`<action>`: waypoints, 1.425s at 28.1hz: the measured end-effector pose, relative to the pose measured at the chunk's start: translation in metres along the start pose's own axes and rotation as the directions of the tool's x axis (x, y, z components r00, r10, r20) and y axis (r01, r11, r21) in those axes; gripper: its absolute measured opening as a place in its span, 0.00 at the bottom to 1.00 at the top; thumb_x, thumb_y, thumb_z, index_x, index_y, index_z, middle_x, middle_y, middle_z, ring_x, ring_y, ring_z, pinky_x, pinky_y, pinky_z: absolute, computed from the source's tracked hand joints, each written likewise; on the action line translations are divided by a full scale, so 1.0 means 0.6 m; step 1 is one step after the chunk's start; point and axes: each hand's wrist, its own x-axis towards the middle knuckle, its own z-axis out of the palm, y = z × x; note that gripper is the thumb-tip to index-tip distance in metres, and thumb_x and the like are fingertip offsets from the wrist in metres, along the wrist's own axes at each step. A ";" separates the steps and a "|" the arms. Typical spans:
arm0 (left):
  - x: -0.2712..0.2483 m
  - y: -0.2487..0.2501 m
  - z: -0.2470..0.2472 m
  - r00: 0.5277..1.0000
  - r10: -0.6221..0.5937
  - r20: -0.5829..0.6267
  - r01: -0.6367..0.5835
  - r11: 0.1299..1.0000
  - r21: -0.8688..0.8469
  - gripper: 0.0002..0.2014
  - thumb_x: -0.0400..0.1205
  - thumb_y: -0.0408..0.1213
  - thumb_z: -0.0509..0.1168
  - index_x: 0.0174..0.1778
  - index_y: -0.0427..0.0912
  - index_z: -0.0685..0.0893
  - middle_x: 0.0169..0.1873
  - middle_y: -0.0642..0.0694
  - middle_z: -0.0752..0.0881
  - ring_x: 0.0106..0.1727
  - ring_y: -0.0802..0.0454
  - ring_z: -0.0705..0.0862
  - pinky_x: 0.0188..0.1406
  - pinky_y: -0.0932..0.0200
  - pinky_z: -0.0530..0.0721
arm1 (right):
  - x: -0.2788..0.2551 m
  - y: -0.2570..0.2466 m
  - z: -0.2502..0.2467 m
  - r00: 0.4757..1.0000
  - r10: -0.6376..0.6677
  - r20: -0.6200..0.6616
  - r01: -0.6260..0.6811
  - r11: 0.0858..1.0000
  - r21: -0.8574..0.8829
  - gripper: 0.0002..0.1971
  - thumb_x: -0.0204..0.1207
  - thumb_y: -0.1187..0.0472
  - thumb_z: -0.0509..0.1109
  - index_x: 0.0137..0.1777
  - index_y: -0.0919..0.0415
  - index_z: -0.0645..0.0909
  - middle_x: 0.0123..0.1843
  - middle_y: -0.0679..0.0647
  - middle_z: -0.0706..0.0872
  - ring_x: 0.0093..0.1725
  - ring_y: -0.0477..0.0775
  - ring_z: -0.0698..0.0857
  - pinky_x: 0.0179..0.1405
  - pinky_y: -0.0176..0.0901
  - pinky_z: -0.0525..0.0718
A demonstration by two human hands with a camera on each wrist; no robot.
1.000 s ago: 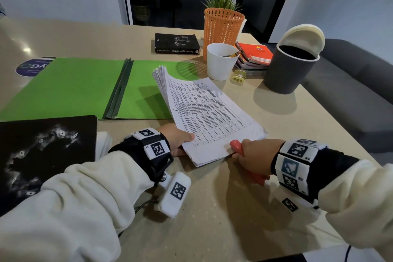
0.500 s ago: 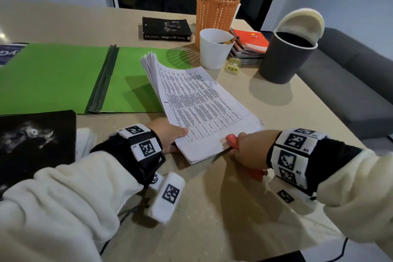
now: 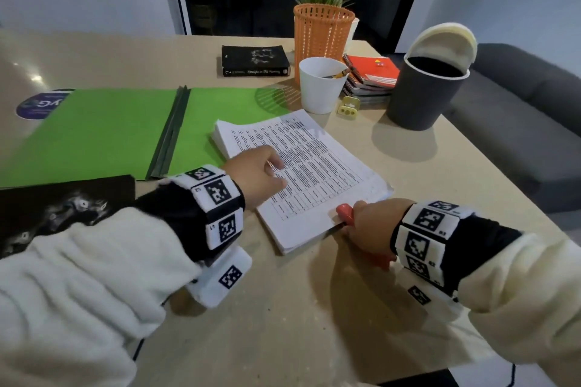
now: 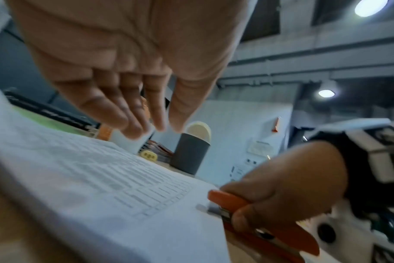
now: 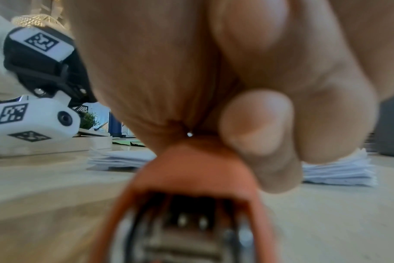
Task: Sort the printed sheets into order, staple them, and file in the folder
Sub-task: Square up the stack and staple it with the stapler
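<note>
Orange stapler [image 3: 345, 214] is biting the stack's corner [image 3: 314, 223] in your gripping right hand [image 3: 371, 229], while your empty, relaxed left hand [image 3: 257, 176] is hovering to steady it

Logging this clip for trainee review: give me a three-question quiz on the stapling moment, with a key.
1. True or false: the green folder lies open on the table.
2. Which hand grips the orange stapler?
3. The left hand is: A) gripping the white cup; B) over the paper stack, fingers relaxed; C) inside the dark bin.

Key: 1 true; 2 the right hand; 3 B.
</note>
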 end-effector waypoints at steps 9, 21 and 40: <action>0.058 0.109 0.081 0.878 0.119 0.463 -0.323 0.862 0.391 0.13 0.83 0.50 0.60 0.48 0.44 0.80 0.43 0.44 0.80 0.43 0.49 0.77 0.29 0.60 0.66 | 0.029 0.004 0.018 0.998 0.050 -0.033 -0.048 0.998 0.041 0.23 0.83 0.43 0.51 0.69 0.58 0.68 0.59 0.58 0.82 0.59 0.61 0.82 0.53 0.50 0.76; 0.114 0.100 0.091 0.730 -0.049 0.682 -0.080 0.985 0.156 0.16 0.80 0.48 0.66 0.38 0.36 0.79 0.22 0.48 0.82 0.22 0.57 0.79 0.20 0.69 0.74 | 0.026 0.007 0.004 0.999 -0.032 0.027 0.032 0.999 -0.031 0.21 0.84 0.49 0.52 0.70 0.62 0.65 0.59 0.57 0.81 0.59 0.60 0.82 0.54 0.48 0.76; 0.121 0.095 0.094 0.726 -0.100 0.681 0.030 0.993 0.114 0.16 0.75 0.44 0.73 0.31 0.38 0.76 0.27 0.40 0.79 0.27 0.48 0.74 0.26 0.62 0.72 | 0.026 0.012 -0.001 0.995 -0.083 0.050 0.084 0.996 -0.026 0.18 0.85 0.53 0.52 0.70 0.62 0.68 0.60 0.58 0.80 0.59 0.61 0.80 0.54 0.48 0.74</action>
